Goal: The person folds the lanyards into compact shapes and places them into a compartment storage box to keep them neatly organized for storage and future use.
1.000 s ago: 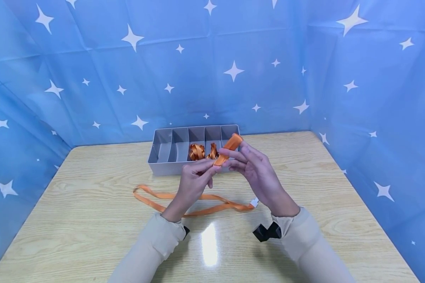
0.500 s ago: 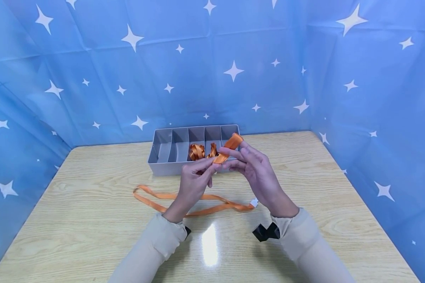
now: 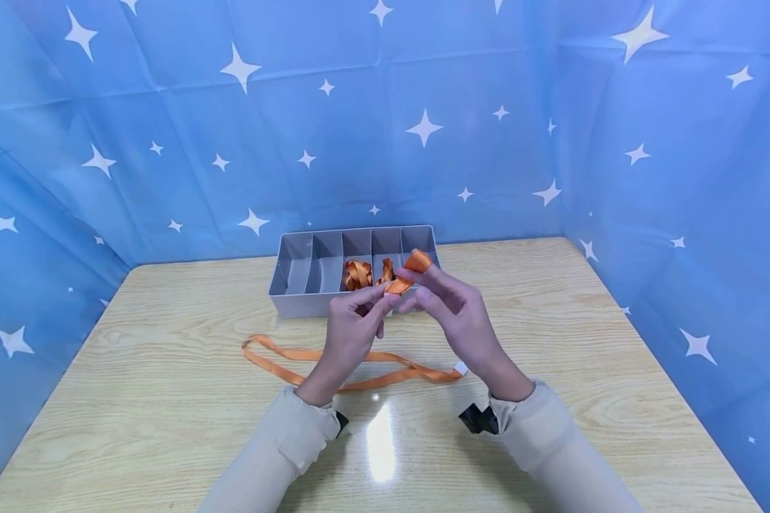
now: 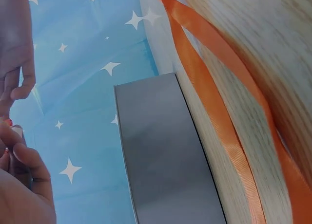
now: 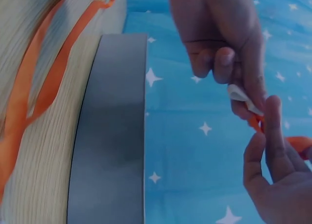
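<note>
held ribbon (image 3: 399, 286) dips lower, left grip (image 3: 351, 324) pinching, right grip (image 3: 468, 322) spread. box (image 3: 300, 308) holds two bundles (image 3: 358, 275); one strap (image 3: 436, 375) lies loose.

head: bright, even, overhead light | white glare on wood-grain tabletop (image 3: 167, 420), midway between left/right edges | soft shadows beneath sleeves (image 3: 289, 434) | sheen on orange satin ribbon (image 3: 418, 261) | wrist views dimmer, soft; right wrist darkest

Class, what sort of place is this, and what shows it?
Probably a staged tabletop workspace: a wood-grain table, star-patterned blue cloth hung behind it, and a grey divided tray holding orange ribbons.
</note>
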The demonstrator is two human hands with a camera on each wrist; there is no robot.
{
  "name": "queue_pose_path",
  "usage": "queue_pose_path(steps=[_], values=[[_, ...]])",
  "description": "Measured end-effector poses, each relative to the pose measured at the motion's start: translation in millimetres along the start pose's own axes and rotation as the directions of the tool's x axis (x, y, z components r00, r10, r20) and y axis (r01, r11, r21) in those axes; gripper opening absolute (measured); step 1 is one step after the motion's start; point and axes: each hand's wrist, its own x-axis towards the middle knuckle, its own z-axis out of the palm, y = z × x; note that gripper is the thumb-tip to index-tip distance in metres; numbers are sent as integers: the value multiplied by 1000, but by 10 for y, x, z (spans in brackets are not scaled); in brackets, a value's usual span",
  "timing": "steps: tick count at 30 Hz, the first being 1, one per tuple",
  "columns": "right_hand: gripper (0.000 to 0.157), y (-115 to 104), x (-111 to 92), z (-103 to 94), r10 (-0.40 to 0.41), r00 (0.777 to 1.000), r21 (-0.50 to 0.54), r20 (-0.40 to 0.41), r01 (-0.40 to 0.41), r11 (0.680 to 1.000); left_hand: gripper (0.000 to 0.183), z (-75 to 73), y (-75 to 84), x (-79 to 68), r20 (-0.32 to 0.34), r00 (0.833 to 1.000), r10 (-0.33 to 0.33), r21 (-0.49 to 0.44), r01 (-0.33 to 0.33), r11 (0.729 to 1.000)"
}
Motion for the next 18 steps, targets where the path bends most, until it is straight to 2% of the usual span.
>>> queue_pose_path(steps=[3, 5, 9, 13, 16, 18], values=[[49, 27, -15, 17, -28, 1000, -103, 8, 29, 994, 29, -7, 21, 5, -1, 999, -40, 7, 40, 999], [49, 50, -28, 25, -52, 999, -208, 14, 54, 977, 29, -8, 24, 10, -7, 998, -67, 3, 67, 998], [50, 101, -42, 40, -135, 989, -409, 52, 145, 901, 28, -10, 31, 18, -25, 993, -113, -24, 113, 993], [47, 144, -34, 64, -218, 971, -517, 97, 237, 823, 26, -12, 52, 25, -41, 989, -145, -48, 143, 989], [47, 177, -37, 75, -258, 960, -590, 104, 269, 761, 27, -13, 67, 32, -44, 986, -160, -56, 157, 986], [48, 189, -41, 78, -277, 954, -645, 111, 282, 710, 27, -12, 74, 33, -47, 985, -166, -61, 163, 985]])
